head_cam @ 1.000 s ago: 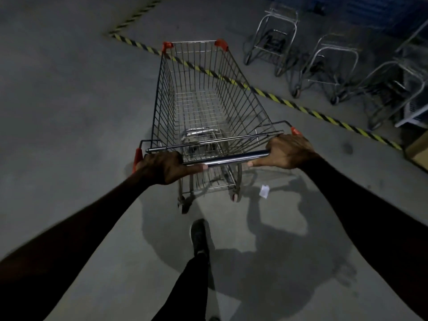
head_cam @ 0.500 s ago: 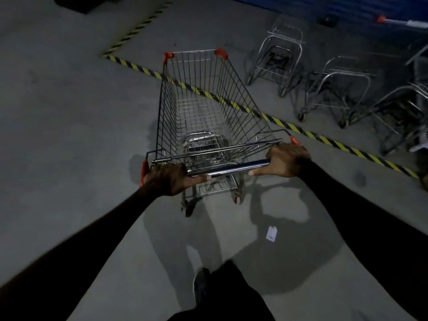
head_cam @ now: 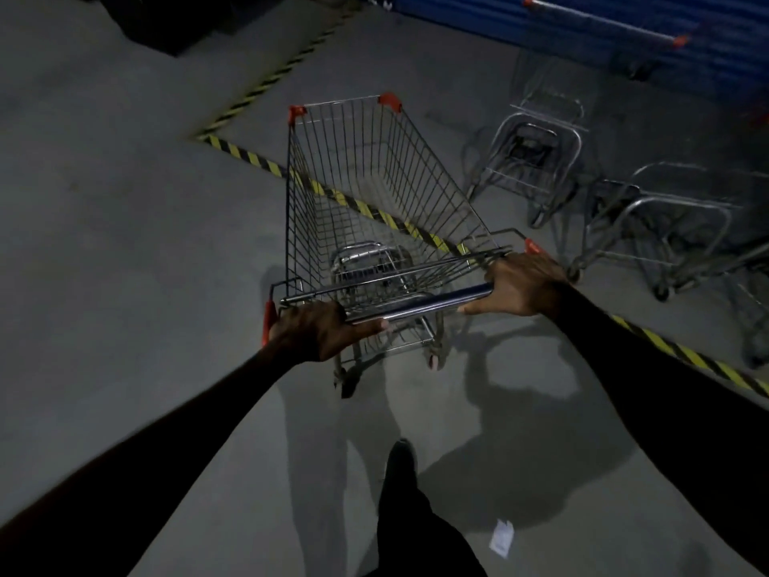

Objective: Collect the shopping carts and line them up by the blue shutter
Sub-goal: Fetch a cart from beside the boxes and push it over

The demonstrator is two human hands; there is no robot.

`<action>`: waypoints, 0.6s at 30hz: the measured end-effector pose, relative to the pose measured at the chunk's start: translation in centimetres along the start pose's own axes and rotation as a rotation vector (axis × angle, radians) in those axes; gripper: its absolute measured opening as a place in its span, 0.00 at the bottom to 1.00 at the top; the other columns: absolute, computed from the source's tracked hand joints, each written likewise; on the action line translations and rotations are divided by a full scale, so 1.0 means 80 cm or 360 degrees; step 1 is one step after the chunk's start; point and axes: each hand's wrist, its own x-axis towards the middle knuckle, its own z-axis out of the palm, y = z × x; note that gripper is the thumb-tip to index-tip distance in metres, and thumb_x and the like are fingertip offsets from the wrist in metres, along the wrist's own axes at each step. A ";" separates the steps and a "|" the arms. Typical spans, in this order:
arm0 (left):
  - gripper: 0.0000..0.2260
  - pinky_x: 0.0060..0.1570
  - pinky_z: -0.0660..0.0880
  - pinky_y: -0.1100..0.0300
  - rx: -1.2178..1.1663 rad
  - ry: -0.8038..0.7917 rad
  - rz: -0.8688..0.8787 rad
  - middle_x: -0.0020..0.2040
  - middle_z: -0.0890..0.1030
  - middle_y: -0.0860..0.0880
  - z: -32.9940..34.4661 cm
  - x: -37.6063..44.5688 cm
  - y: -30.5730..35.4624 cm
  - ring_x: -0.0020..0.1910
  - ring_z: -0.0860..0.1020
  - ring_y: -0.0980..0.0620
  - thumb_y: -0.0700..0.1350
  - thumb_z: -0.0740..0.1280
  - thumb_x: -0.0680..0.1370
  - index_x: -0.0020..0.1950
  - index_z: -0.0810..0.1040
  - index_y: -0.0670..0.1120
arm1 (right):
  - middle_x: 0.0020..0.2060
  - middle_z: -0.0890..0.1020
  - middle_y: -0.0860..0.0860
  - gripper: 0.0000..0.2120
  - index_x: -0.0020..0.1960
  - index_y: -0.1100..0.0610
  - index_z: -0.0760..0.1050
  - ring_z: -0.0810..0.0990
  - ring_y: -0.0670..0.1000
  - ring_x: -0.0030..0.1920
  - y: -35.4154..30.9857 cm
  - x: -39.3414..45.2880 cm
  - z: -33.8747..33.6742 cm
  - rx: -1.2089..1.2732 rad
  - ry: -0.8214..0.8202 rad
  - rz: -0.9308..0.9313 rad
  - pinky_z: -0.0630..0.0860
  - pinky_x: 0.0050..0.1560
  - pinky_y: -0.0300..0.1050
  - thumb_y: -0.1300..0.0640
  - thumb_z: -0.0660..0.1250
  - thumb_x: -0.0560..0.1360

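A wire shopping cart (head_cam: pixel 366 189) with red corner caps stands in front of me on the dim concrete floor, its basket lying over a yellow-black tape line. My left hand (head_cam: pixel 318 331) is closed on the left end of its metal handle bar (head_cam: pixel 420 306). My right hand (head_cam: pixel 520 285) grips the right end. The blue shutter (head_cam: pixel 624 18) runs along the top right. Another cart's handle (head_cam: pixel 603 22) with red ends shows against it.
Several bare metal cart frames (head_cam: pixel 537 160) stand at the right beyond the striped tape line (head_cam: pixel 249 158). A scrap of white paper (head_cam: pixel 501 543) lies on the floor near my foot (head_cam: pixel 401 460). A dark object sits at the top left.
I have pushed the cart forward across the tape line toward the shutter. The paper scrap has slid back behind the cart. The view has tilted up, showing more of the shutter.
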 end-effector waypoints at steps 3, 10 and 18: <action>0.45 0.76 0.53 0.22 -0.0059 0.0018 -0.0052 0.48 0.84 0.50 -0.032 0.077 0.000 0.60 0.82 0.43 0.92 0.42 0.63 0.37 0.73 0.52 | 0.45 0.86 0.49 0.54 0.39 0.50 0.80 0.85 0.52 0.54 0.025 0.072 -0.024 -0.0008 0.0038 -0.0035 0.58 0.82 0.65 0.05 0.44 0.53; 0.47 0.76 0.50 0.23 -0.0055 0.0007 -0.0109 0.53 0.84 0.51 -0.099 0.235 -0.003 0.65 0.80 0.42 0.92 0.42 0.63 0.40 0.79 0.53 | 0.46 0.88 0.48 0.39 0.34 0.47 0.72 0.85 0.53 0.59 0.080 0.219 -0.073 -0.0010 0.0006 -0.0083 0.53 0.82 0.65 0.10 0.54 0.61; 0.46 0.77 0.51 0.24 -0.0001 0.0068 0.0005 0.56 0.85 0.48 -0.199 0.436 -0.016 0.66 0.81 0.42 0.92 0.40 0.62 0.38 0.75 0.53 | 0.40 0.83 0.45 0.54 0.37 0.49 0.81 0.83 0.51 0.51 0.148 0.422 -0.111 0.0010 -0.0078 0.0082 0.58 0.80 0.64 0.04 0.43 0.51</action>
